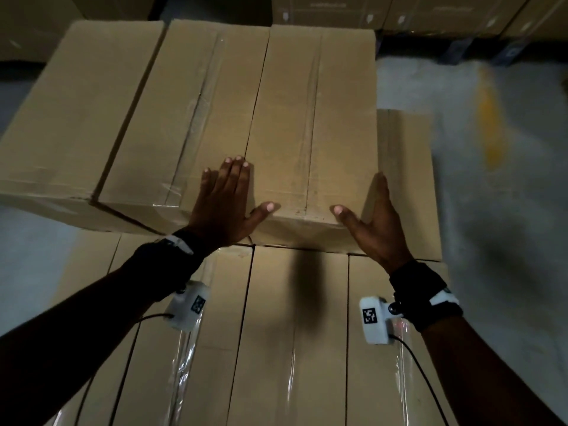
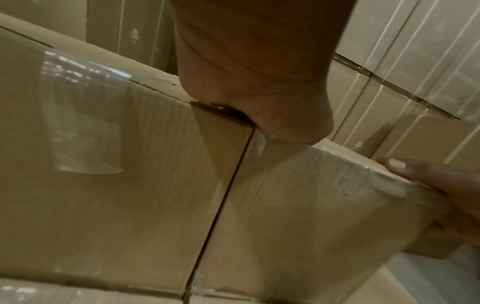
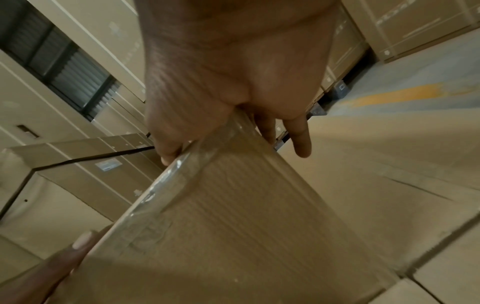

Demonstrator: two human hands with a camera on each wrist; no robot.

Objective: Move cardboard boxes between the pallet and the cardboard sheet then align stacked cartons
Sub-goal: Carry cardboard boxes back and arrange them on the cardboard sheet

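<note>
Aligning step: left hand point(image 1: 226, 204) flat atop the carton point(image 1: 310, 130), right hand point(image 1: 376, 216) flat on its side, neither grip clamped; next, probably nudging it flush with neighbouring box point(image 1: 196, 118).

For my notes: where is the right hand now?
In the head view, the right hand lies open on the right near corner of the rightmost upper carton, thumb on top.

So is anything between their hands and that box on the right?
Nothing visible. The left hand lies flat on the box and its neighbour; the right hand presses its right side, thumb on top.
</note>
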